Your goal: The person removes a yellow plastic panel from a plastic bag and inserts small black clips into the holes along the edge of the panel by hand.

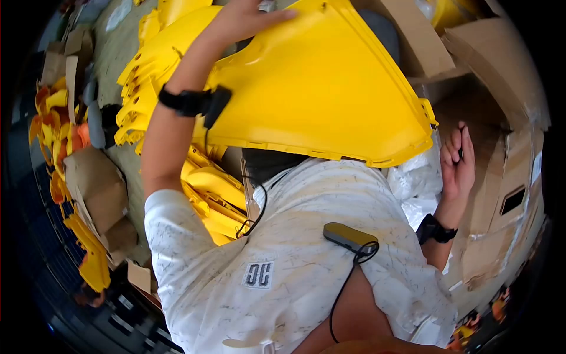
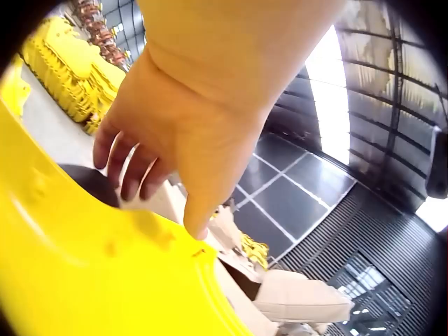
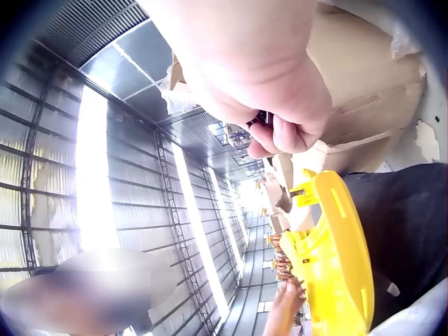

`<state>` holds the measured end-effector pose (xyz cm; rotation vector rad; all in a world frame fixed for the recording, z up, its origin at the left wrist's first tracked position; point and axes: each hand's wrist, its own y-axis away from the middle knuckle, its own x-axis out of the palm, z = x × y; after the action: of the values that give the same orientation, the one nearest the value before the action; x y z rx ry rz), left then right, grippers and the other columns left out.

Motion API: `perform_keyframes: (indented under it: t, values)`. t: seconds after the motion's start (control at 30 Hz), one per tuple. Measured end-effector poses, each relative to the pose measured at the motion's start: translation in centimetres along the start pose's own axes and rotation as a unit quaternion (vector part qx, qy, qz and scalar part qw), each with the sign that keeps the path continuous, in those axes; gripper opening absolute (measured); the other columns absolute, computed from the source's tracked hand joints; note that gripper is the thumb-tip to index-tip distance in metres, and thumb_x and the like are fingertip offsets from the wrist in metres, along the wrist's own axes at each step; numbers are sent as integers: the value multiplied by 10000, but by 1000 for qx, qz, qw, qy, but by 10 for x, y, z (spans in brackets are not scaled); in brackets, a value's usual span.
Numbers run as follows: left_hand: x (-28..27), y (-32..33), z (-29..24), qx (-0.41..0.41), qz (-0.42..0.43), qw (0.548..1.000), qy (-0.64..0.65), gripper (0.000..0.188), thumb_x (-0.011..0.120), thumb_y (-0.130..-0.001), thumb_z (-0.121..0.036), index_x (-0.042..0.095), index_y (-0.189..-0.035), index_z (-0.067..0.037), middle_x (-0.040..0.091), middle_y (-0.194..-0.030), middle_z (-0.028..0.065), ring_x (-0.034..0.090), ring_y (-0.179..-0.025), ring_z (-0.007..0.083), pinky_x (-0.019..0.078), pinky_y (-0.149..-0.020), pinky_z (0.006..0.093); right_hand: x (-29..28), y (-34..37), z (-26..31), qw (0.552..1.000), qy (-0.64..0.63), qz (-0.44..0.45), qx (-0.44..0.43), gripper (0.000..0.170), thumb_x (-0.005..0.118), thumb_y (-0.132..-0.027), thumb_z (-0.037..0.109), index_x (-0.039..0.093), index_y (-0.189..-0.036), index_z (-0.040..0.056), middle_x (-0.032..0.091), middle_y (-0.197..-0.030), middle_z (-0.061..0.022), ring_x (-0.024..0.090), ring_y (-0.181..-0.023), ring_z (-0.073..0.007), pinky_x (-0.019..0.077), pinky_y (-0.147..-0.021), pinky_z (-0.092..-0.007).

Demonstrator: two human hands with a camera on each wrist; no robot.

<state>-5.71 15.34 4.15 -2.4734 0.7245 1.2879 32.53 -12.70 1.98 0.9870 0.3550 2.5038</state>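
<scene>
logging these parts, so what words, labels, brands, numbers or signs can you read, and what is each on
"JC", as pictured: patch on the white shirt; blocky and stylised, so the reading is uncertain.
Yellow panel: no text that I can read.
Cardboard box: none readable.
Background: anything there is too small or blurred.

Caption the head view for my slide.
Left hand at the edge of a yellow panel, right hand holding a small black object.

We saw smooth, glossy plastic on the yellow panel (image 1: 318,88), matt cardboard on the brown carton (image 1: 495,65), crinkled, shiny film on the clear wrapping (image 1: 417,177), and matt, creased cloth on the white shirt (image 1: 306,203).
</scene>
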Motion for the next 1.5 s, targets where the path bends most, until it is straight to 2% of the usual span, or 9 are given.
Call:
perform_keyframes:
  t: [0.1,0.33,0.4,0.63,0.8,0.93,1.13,1.33,1.5]
  values:
    - [-2,9,40,-21,46,999,-11,407,766,-819,-414,665,-830,-20,575,-817,81,552,-743,163,447,-661,288,-1,-4,3,999,-23,-8,-33,295,453,-1046,198,501,-1252,-8,401,-754,7,335,-566,-51,273,-483,-190]
    - [13,14,37,79,12,993,-87,331,726,-880,-346,616,-890,-34,497,-752,-38,468,-699,74,393,-620,239,11,-9,13,990,-122,73,12,375,431,-1009,41,395,-1368,-59,391,-843,-18,358,-631,-59,288,-525,-192]
    - [10,22,20,-11,-2,984,178,244,665,-934,-308,610,-913,-72,476,-745,-83,411,-679,38,332,-580,215,7,-7,13,990,-120,76,-4,368,431,-1011,46,395,-1362,-57,396,-843,-20,357,-627,-60,287,-521,-194]
    - [-100,25,24,-113,-184,928,305,184,614,-972,-299,612,-916,-123,498,-712,-100,413,-610,5,302,-533,196,2,-9,13,981,-146,127,-14,257,431,-1023,81,478,-1248,-33,417,-803,-31,354,-587,-59,275,-493,-200]
    - [-180,27,47,-43,-344,799,491,282,495,-1013,-166,531,-1205,37,610,-1213,138,604,-1110,257,489,-968,383,17,-7,-3,991,-107,82,-1,223,445,-1026,107,509,-1204,-11,435,-773,-26,347,-557,-59,269,-478,-202]
    - [-218,39,93,-23,-219,718,660,324,494,-935,-10,502,-1244,84,549,-1286,221,540,-1195,345,452,-1053,462,17,-9,-9,991,-98,94,15,214,454,-1029,137,534,-1173,0,451,-757,-24,347,-538,-55,266,-463,-198]
    - [-122,65,40,-56,-177,588,788,434,450,-939,28,390,-1354,139,422,-1407,311,413,-1334,400,341,-1160,479,16,-11,-7,979,-143,139,31,207,447,-1030,140,540,-1149,-1,436,-745,-19,349,-538,-54,266,-460,-196]
    - [27,115,-57,-177,-177,480,841,373,522,-1002,-188,482,-1339,-33,536,-1360,160,494,-1290,302,379,-1116,448,15,-7,7,975,-142,171,-1,211,438,-1029,121,518,-1172,-13,426,-768,-18,347,-550,-55,270,-466,-195]
    - [84,138,-94,-229,-133,478,837,411,494,-1022,-253,435,-1380,-60,461,-1438,116,411,-1362,281,330,-1144,413,20,-2,27,975,-145,169,-9,224,437,-1031,117,506,-1189,-26,424,-806,-18,346,-567,-52,277,-485,-196]
